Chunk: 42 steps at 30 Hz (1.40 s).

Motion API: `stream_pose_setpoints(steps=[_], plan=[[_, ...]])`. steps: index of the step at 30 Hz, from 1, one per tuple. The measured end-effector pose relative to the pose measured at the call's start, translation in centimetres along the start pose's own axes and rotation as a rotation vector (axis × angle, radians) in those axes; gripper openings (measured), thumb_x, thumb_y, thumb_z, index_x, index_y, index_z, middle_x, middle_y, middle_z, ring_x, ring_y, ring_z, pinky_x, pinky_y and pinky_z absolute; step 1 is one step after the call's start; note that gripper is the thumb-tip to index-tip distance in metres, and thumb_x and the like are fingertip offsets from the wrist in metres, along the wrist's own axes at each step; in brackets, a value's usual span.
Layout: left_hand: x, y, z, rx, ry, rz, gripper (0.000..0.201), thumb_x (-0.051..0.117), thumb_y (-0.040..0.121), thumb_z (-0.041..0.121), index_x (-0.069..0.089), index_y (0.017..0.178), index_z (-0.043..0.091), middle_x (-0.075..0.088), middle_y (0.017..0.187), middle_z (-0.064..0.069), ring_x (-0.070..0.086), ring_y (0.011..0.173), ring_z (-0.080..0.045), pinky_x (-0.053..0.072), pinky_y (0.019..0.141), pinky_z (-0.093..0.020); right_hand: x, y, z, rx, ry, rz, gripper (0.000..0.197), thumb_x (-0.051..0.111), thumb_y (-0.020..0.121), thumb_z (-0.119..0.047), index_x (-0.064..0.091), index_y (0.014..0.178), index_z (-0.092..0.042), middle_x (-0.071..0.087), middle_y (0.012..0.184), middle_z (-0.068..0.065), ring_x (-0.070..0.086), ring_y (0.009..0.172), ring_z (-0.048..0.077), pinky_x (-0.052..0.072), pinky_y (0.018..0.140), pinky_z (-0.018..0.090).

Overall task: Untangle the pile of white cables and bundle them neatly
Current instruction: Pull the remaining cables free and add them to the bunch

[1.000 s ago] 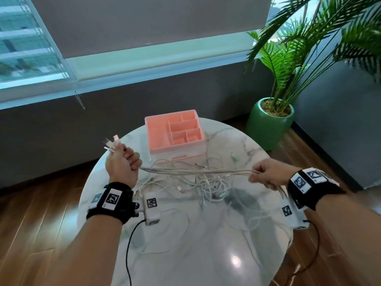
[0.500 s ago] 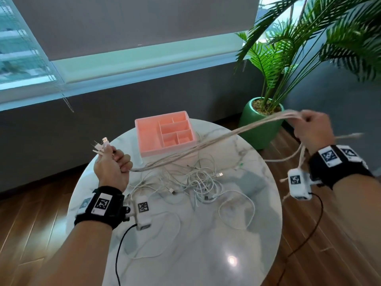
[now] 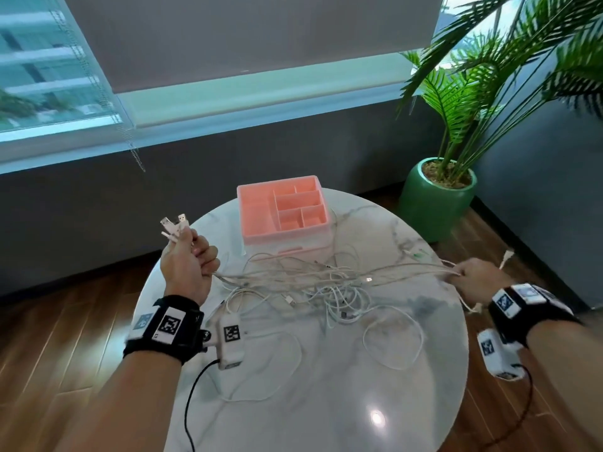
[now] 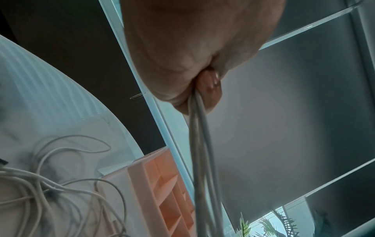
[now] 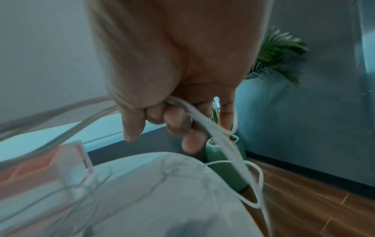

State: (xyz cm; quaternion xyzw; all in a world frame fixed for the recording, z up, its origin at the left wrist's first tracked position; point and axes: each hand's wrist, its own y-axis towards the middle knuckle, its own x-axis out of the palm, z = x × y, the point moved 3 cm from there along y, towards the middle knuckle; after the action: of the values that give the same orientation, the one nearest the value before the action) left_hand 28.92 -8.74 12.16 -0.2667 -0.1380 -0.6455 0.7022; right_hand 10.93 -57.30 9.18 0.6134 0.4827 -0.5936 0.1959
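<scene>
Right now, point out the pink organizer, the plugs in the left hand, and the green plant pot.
pink organizer [image 3: 257, 216]: head view, on the floor of its large left compartment.
plugs [image 3: 176, 225]: head view, on the connector ends sticking up above the left hand's fingers.
green plant pot [image 3: 430, 207]: head view, on its outer wall.

My right hand [image 3: 477, 278] back down from raised pull, cable strands [image 3: 408, 270] again stretched level above worktop [image 3: 326, 402].

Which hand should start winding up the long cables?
Probably the right hand. It holds the loose far end of the cables stretched over the table, so it can swing them back. The left hand grips the plugs and works best as the anchor.
</scene>
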Motion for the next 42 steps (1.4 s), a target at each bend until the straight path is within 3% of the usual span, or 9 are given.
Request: stream_pose_setpoints(steps=[5, 10, 13, 17, 21, 26, 32, 36, 42], plan=[[-2.0, 0.1, 1.9, 0.009, -0.009, 0.037, 0.036, 0.039, 0.109, 0.029, 0.045, 0.074, 0.024, 0.028, 0.057, 0.008, 0.021, 0.043, -0.005, 0.013, 0.037, -0.019, 5.9, 0.7, -2.6, -0.064, -0.171, -0.393, 0.041, 0.079, 0.074, -0.049, 0.062, 0.057, -0.016, 0.071, 0.060, 0.001, 0.059, 0.051, 0.010, 0.044, 0.054, 0.024], [-4.0, -0.4, 3.4, 0.019, -0.016, 0.088, 0.038, 0.036, 0.110, 0.028, 0.045, 0.073, 0.023, 0.029, 0.054, 0.009, 0.021, 0.041, -0.004, 0.011, 0.037, -0.019, 6.4, 1.2, -9.4, -0.252, -0.213, -0.541, 0.063, 0.082, 0.041, -0.075, 0.069, 0.078, -0.026, 0.067, 0.076, -0.010, 0.059, 0.069, 0.008, 0.045, 0.066, 0.023], [-5.3, -0.9, 2.7, 0.021, 0.016, 0.126, 0.037, 0.036, 0.110, 0.027, 0.042, 0.074, 0.022, 0.030, 0.053, 0.009, 0.021, 0.040, -0.004, 0.012, 0.037, -0.018, 4.6, 1.8, -16.0, -0.389, -0.124, -0.423, 0.069, 0.078, 0.059, -0.071, 0.065, 0.111, -0.028, 0.066, 0.101, -0.010, 0.064, 0.096, 0.013, 0.051, 0.091, 0.032], [-6.4, -1.9, 1.3, 0.005, 0.101, 0.131, 0.036, 0.038, 0.110, 0.024, 0.039, 0.074, 0.021, 0.031, 0.053, 0.008, 0.022, 0.040, -0.005, 0.014, 0.037, -0.016, 4.4, 1.8, -24.9, -0.534, 0.059, -0.159, 0.022, 0.068, 0.090, -0.038, 0.071, 0.097, -0.017, 0.069, 0.092, -0.004, 0.065, 0.086, 0.014, 0.053, 0.085, 0.032], [-7.0, -3.2, 0.2, -0.063, 0.257, 0.070, 0.038, 0.037, 0.110, 0.020, 0.037, 0.073, 0.020, 0.031, 0.055, 0.006, 0.021, 0.041, -0.006, 0.015, 0.038, -0.015, 8.9, 1.7, -31.2, -0.553, -0.030, -0.192, 0.020, 0.056, 0.095, -0.019, 0.068, 0.084, -0.009, 0.066, 0.083, 0.002, 0.062, 0.076, 0.018, 0.048, 0.069, 0.026], [-7.9, -4.6, -1.0, -0.112, 0.466, 0.006, 0.041, 0.039, 0.111, 0.020, 0.035, 0.070, 0.019, 0.030, 0.056, 0.003, 0.023, 0.042, -0.008, 0.018, 0.040, -0.015, 16.6, 3.6, -31.3, -0.452, -0.281, -0.207, 0.052, 0.062, 0.094, -0.024, 0.041, 0.139, -0.010, 0.061, 0.130, 0.011, 0.061, 0.116, 0.028, 0.049, 0.097, 0.035], [-8.7, -5.6, -3.1, -0.167, 0.601, -0.070, 0.036, 0.044, 0.109, 0.027, 0.036, 0.075, 0.019, 0.031, 0.057, 0.002, 0.024, 0.042, -0.008, 0.018, 0.039, -0.017, 18.9, 3.5, -31.1, -0.416, -0.296, -0.217, 0.029, 0.048, 0.099, -0.024, 0.064, 0.116, -0.007, 0.068, 0.118, 0.015, 0.066, 0.105, 0.034, 0.050, 0.088, 0.038], [-8.3, -5.3, -3.1, -0.085, 0.646, -0.021, 0.029, 0.045, 0.109, 0.022, 0.042, 0.081, 0.017, 0.036, 0.060, 0.004, 0.029, 0.044, -0.007, 0.023, 0.038, -0.020, 15.1, 1.8, -32.7, -0.508, -0.042, -0.086, 0.010, 0.053, 0.094, -0.023, 0.062, 0.094, -0.019, 0.067, 0.092, 0.004, 0.064, 0.087, 0.027, 0.048, 0.074, 0.031], [-5.9, -3.8, -2.7, 0.055, 0.701, 0.067, 0.020, 0.058, 0.103, 0.024, 0.055, 0.084, 0.019, 0.048, 0.057, 0.011, 0.042, 0.053, -0.012, 0.039, 0.053, -0.027, 3.4, -2.2, -33.3, -0.588, 0.933, 0.072, 0.007, 0.071, 0.089, -0.016, 0.067, 0.087, -0.011, 0.068, 0.079, 0.002, 0.061, 0.070, 0.012, 0.052, 0.067, 0.024]])
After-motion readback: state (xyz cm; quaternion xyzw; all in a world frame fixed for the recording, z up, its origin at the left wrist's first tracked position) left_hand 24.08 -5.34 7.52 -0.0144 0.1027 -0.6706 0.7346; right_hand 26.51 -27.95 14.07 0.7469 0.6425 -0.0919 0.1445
